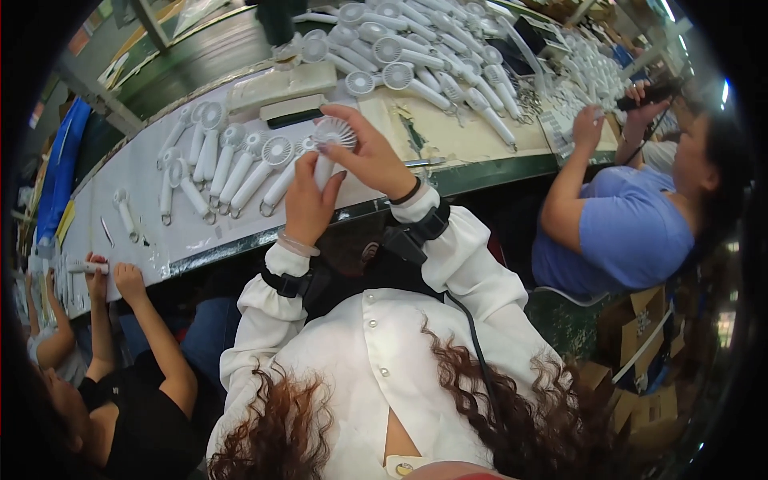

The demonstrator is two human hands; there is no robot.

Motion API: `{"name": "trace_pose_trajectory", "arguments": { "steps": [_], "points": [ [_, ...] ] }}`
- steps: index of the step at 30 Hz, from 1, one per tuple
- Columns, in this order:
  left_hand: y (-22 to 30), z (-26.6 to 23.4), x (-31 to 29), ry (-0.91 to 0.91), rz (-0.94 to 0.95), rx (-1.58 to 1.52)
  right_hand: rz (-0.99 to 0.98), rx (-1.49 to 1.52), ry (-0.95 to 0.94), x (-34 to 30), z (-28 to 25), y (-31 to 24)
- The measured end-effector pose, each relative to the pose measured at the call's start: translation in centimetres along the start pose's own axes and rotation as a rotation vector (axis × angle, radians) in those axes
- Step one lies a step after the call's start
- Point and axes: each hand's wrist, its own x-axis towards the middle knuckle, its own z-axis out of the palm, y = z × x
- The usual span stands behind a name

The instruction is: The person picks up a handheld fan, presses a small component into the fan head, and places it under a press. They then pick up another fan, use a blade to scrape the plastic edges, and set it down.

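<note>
Both my hands are closed on one white handheld fan, raised just above the table's front edge. My left hand grips its handle from below. The fingers of my right hand are wrapped around the round, slatted fan head. On the white table surface to the left lies a row of similar white fans, their handles pointing toward me. Behind my hands is a dark flat pad with a pale edge.
A large heap of white fans covers the back of the table. A co-worker in blue sits at the right, holding small parts. At the lower left another person's hands hold a white fan. Open cardboard boxes stand at the lower right.
</note>
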Motion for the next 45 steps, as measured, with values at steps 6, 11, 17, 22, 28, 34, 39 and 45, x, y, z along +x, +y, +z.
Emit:
{"name": "trace_pose_trajectory", "arguments": {
  "steps": [6,11,17,22,28,34,39,45],
  "points": [
    [-4.3,-1.1,-0.3,-0.222,-0.457,-0.703,0.002,-0.317,-0.031,-2.6,-5.9,-0.5],
    [-3.6,-1.2,0.4,-0.209,-0.456,-0.831,0.049,-0.841,0.048,-6.7,-11.1,1.3],
    [-3.8,-1.9,-0.3,-0.204,-0.514,-0.741,-0.155,-0.961,0.056,-7.9,-10.4,2.7],
    [-2.2,-2.4,0.3,-0.243,-0.638,-0.885,-0.185,-1.075,0.078,-7.2,-10.1,3.7],
    [-2.1,-3.3,-0.5,-0.254,-0.64,-0.69,-0.176,-1.181,0.03,-6.2,-8.7,3.5],
    [-2.0,-4.0,-1.3,-0.214,-0.395,-0.18,-0.196,-1.267,0.109,-6.6,-8.8,4.7],
    [-1.1,-4.1,1.4,-0.332,-0.726,-0.392,-0.213,-1.157,0.199,-6.5,-8.1,5.1],
    [-3.6,-3.8,3.4,-0.288,-0.671,-0.326,-0.166,-1.14,0.227,-6.8,-8.4,5.2]
  ]
}}
